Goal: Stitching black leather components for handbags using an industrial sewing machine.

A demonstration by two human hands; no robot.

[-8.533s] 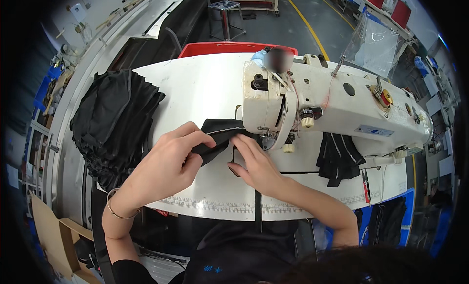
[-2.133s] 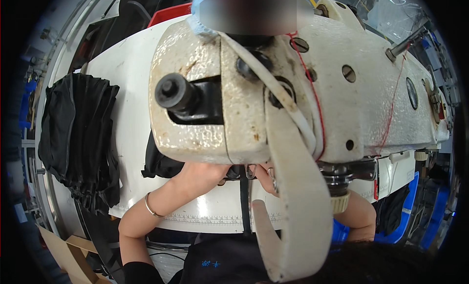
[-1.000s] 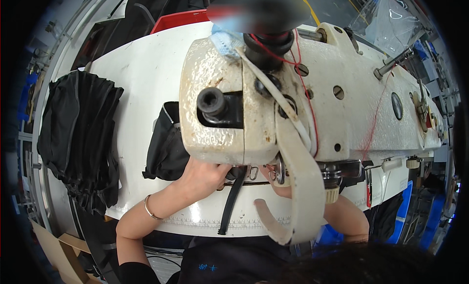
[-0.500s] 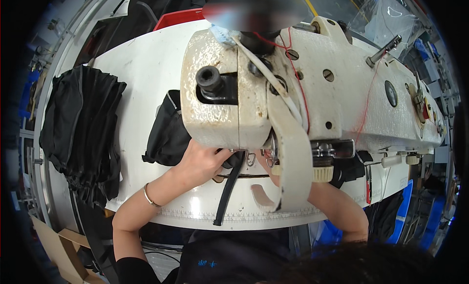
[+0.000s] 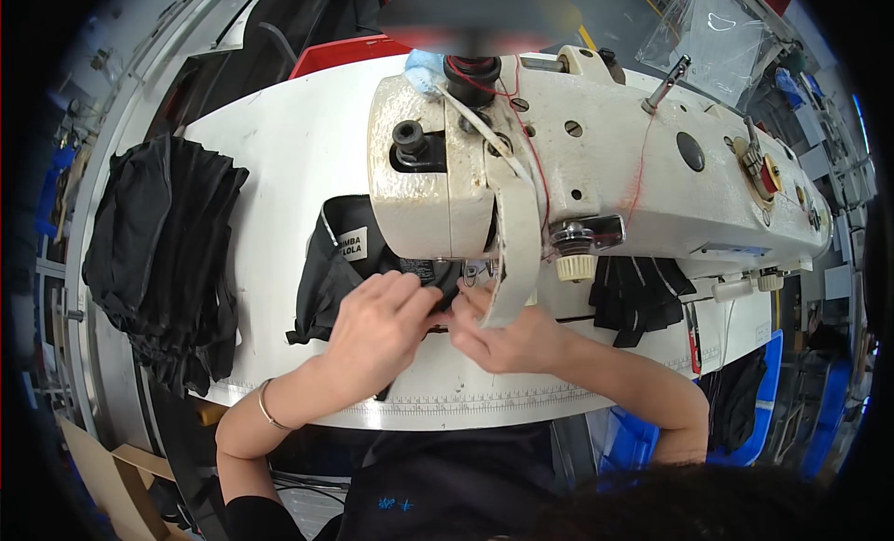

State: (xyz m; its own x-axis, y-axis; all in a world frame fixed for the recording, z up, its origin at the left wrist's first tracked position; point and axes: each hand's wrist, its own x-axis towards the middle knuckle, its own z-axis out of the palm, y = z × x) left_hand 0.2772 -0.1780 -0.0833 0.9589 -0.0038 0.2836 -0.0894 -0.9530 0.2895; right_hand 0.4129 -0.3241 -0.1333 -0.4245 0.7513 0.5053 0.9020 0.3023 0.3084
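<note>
A black fabric piece (image 5: 328, 285) with a white label (image 5: 353, 244) lies under the left end of the white sewing machine (image 5: 643, 187). My left hand (image 5: 380, 329) is closed on its near edge, fingers curled and pinching. Just beside it my right hand (image 5: 507, 338) pinches the same black fabric below the needle area, the two sets of fingertips almost meeting. The machine's cream guard arm (image 5: 518, 252) partly covers the right fingertips. The end of a narrow black strap (image 5: 383, 392) shows below my left hand.
A thick stack of black fabric pieces (image 5: 163, 262) lies at the left of the white table (image 5: 279, 150). Short black strips (image 5: 638, 294) and a red-handled tool (image 5: 694, 341) lie right. A blue bin (image 5: 771, 383) stands beyond the right edge. Red thread (image 5: 637, 187) runs over the machine.
Both hands have come nearer to me and closer together, out from behind the machine head. The labelled fabric shows more, and the strap has drawn mostly under my left hand. The view has shifted.
</note>
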